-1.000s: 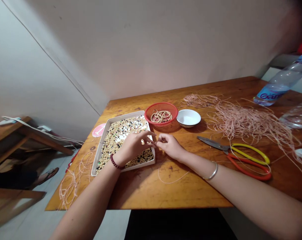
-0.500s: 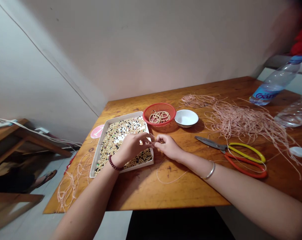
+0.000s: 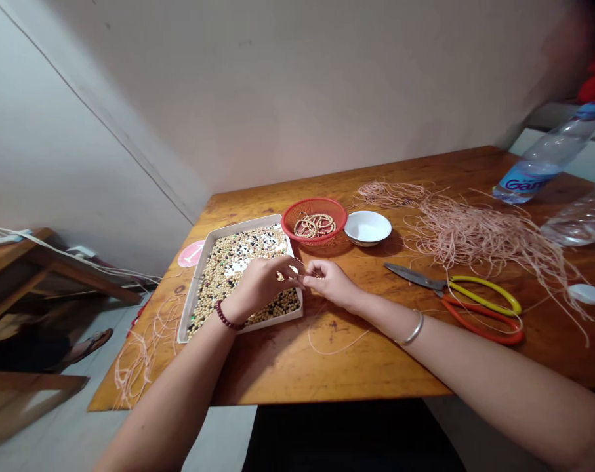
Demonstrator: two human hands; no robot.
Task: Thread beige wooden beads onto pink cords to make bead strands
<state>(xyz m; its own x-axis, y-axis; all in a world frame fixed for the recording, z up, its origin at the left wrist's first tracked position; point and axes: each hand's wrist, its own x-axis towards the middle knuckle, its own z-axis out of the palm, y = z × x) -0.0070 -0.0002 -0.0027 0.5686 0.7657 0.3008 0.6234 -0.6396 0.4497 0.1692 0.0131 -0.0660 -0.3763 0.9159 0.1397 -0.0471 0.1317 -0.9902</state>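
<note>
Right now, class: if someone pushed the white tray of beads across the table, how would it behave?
The shallow white tray looks apt to slide on the smooth wooden table. Its round beads would likely roll, and the low rim might not stop them spilling if jolted.

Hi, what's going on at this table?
A person is working with both hands at a wooden table. The left hand is over a white tray of mixed beads, and the right hand meets it at the fingertips, pinching something too small to make out. Nearby sit a red basket holding strung beads, a white bowl, scissors and a heap of peach cord.
</note>
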